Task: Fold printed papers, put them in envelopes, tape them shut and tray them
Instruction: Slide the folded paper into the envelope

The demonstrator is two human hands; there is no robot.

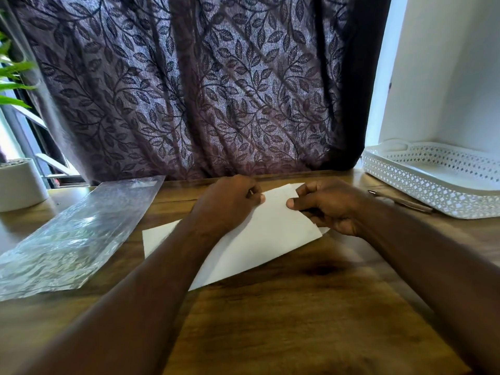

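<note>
Paper (270,234) between plastic bag (75,234), tray (405,182)

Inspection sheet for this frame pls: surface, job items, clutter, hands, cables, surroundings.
Surface: wooden table, grain visible in front.
Job's things: white paper at centre; white lattice tray at the right rear; clear plastic packet at the left.
Clutter: pen beside the tray; white pot at the left edge.
Grippers: left hand and right hand each pinch the paper's far end.
Cables: nothing seen.
Surroundings: leaf-patterned curtain behind, white wall right, plant left.
</note>
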